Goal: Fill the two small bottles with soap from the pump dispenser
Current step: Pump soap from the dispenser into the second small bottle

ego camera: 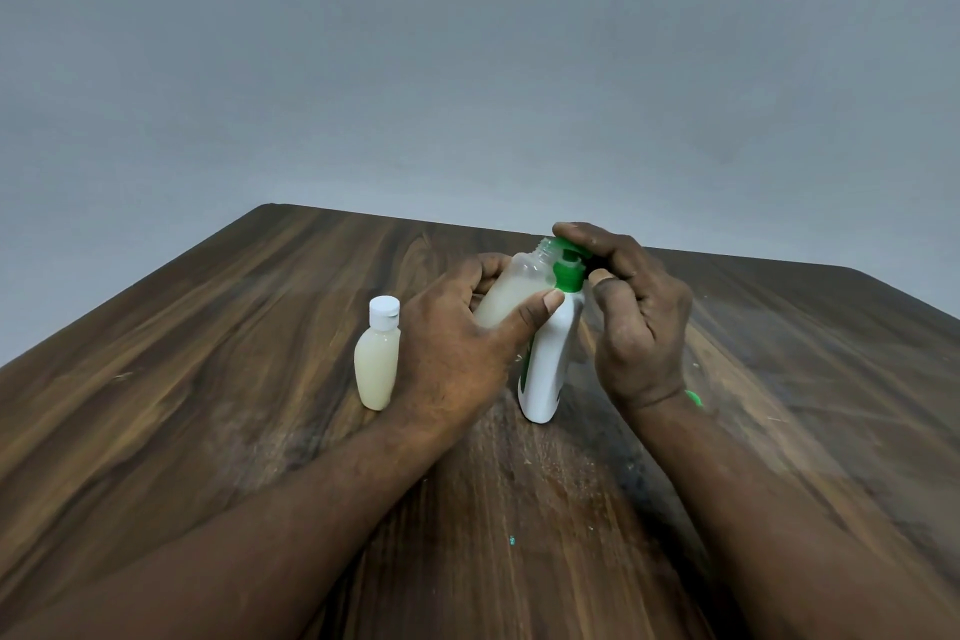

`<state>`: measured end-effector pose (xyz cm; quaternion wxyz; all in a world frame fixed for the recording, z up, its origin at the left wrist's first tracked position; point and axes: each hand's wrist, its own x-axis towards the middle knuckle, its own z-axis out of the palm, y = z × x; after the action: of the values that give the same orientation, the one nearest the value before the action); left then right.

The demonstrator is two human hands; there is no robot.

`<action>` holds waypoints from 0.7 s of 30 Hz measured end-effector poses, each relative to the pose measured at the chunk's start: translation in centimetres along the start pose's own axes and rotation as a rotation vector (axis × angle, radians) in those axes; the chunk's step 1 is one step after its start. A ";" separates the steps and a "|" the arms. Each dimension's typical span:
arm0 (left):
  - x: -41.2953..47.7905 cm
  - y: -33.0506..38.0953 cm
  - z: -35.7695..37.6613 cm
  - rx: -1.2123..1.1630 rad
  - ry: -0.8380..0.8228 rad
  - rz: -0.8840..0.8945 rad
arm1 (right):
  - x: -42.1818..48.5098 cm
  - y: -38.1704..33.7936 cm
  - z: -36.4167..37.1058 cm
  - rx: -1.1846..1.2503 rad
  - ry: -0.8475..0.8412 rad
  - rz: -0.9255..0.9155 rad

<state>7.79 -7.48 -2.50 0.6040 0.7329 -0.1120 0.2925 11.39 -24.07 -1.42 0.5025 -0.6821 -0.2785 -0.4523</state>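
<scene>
— Between the thumb and fingers of the left hand [457, 348], what is that?

— An open small bottle [511, 294], clear plastic, tilted so its threaded mouth sits just under the green spout. That hand is wrapped around its lower body, thumb across the front. Pale soap fills roughly the lower half, by my reading.

— And the right hand [631, 312]?

— Curled over the green pump head of the dispenser [550, 359], index finger on top, thumb just beside the collar. It looks to be pressing down, though I cannot tell how hard.

— How will that little bottle handle?

— Light, I'd judge, and thin-walled, so a firm squeeze could push soap back out of the neck. Any drip on the outside would make it slick. Holding it around the wide belly, below the shoulder, seems safest; the neck must stay free for the spout.

— The dispenser?

— White, narrow at the foot, standing on the wooden table [234, 379] just behind the left thumb. It could tip if pushed off-centre.

— Count them for me.

— Two small bottles: one held, and one capped bottle [378, 361] full of pale soap, standing just outside the left hand's knuckles. One dispenser. One green cap [693, 399], partly hidden behind the right wrist, probably the open bottle's.
</scene>
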 end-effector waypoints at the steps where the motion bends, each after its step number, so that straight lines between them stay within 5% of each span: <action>1: 0.0 0.1 0.0 -0.002 -0.001 0.000 | 0.1 0.0 -0.1 0.002 -0.003 0.005; 21: 0.1 0.6 -0.2 -0.021 0.007 -0.010 | 0.3 -0.4 -0.1 0.032 -0.015 0.037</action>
<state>7.53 -7.42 -1.91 0.6135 0.7259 -0.1095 0.2909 11.21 -24.06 -0.95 0.5194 -0.6824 -0.2766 -0.4335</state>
